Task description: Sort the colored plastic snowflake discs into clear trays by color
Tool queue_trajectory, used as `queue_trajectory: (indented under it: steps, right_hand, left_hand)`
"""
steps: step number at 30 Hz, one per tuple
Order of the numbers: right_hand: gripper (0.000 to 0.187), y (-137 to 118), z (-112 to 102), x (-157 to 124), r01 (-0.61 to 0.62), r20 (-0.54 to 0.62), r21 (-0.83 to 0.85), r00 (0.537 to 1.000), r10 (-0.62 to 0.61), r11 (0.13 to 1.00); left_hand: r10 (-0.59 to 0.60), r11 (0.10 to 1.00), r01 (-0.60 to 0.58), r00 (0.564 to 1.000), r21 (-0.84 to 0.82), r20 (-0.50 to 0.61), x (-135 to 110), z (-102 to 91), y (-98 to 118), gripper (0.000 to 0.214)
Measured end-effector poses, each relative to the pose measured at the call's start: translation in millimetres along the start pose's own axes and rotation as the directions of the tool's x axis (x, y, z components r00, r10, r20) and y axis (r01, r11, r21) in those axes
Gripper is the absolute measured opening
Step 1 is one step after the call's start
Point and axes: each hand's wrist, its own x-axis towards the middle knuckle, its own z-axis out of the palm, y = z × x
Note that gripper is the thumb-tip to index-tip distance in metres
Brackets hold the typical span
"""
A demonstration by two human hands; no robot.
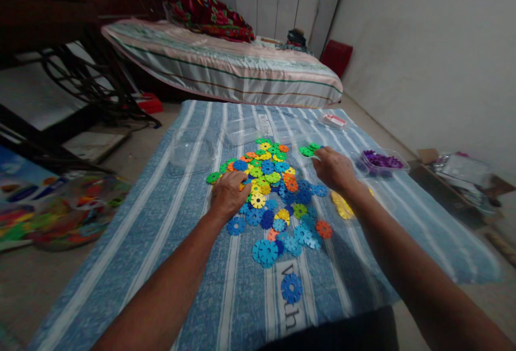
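Observation:
A loose pile of notched plastic building discs (268, 179) in blue, green, yellow and orange covers the middle of the cloth. My left hand (230, 196) is at the pile's left side, fingers curled down among the discs; orange and blue show at its fingertips. My right hand (334, 168) is closed beside a group of green discs (309, 150), apart from the main pile. What its fingers hold, if anything, is hidden. Yellow discs (342, 206) lie below the right wrist, partly covered by the arm. One blue disc (291, 288) rests alone near the front.
Clear plastic tubs (242, 131) stand behind the pile, with a round clear container (192, 152) to the left. A tub of purple discs (381, 162) is at the right. Behind the striped cloth (161, 222) stands a bed (226, 66). A cardboard box (451, 184) sits at far right.

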Motion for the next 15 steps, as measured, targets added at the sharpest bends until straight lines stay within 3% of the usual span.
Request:
queue_trajectory:
  steps: [3,5,11,15]
  right_hand:
    - [0.032,16.5,-4.5,-2.1,-0.111,-0.095,0.027,0.989,0.113,0.993]
    - [0.033,18.9,-1.7,-10.0,-0.113,-0.107,0.049,0.987,0.117,0.992]
    - [0.025,-10.7,24.2,-46.1,0.025,0.152,0.115,0.987,-0.042,0.993]
    - [0.027,-29.5,45.2,-56.3,-0.061,0.205,0.094,0.978,0.040,0.994]
  left_hand:
    - [-0.004,1.000,0.004,1.000,0.001,-0.005,0.1,-0.2,0.9,0.013]
    - [-0.008,1.000,0.008,1.000,-0.002,-0.010,0.1,0.2,1.0,0.013]
    - [0.000,1.000,0.000,1.000,0.024,-0.011,-0.2,0.7,0.3,0.013]
    - [0.010,1.000,-0.010,1.000,0.021,-0.014,-0.4,-0.1,1.1,0.013]
